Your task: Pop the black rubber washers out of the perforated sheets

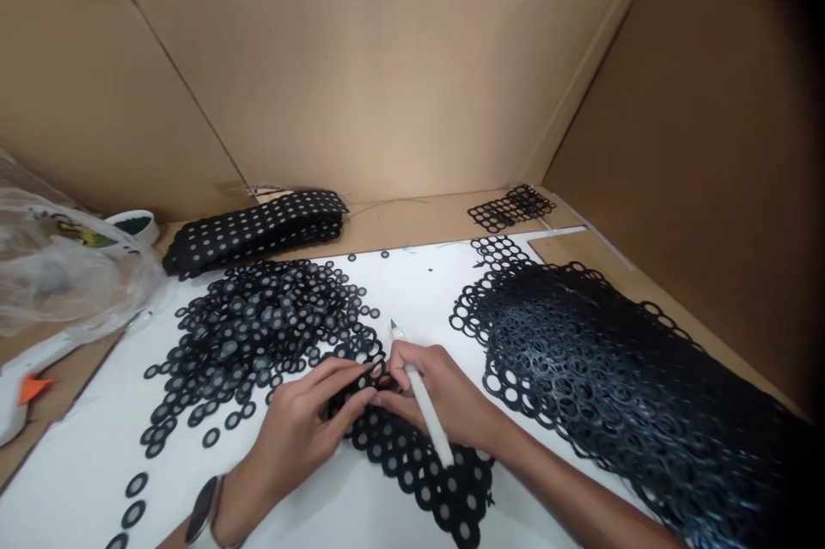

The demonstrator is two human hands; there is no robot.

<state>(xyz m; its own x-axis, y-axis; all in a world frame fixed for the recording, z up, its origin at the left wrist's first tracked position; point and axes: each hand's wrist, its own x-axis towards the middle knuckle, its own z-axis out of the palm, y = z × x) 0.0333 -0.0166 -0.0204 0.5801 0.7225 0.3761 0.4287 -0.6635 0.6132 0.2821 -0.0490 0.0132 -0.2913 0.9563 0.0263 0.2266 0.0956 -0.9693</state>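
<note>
A black sheet of joined rings with grey discs in the holes [418,463] lies on the white board, partly under my hands. My left hand [306,411] pinches its upper end between thumb and fingers. Close beside it, my right hand [444,390] has its fingertips at the same end. A white pen-shaped tool with a dark pointed tip [429,411] is tucked in my right hand, its point facing away from me. What lies between the fingertips is mostly hidden. Left of the sheet is a heap of loose black rings with grey centres [258,326].
On the right rises a big pile of black open-ring sheets [599,369]. Behind stand a folded dotted black strip [258,227] and a small ring grid [512,207]. At left are a glue gun with an orange trigger [33,387], a plastic bag [64,274] and a white tub [149,231]. Cardboard walls [387,59] enclose the back and right.
</note>
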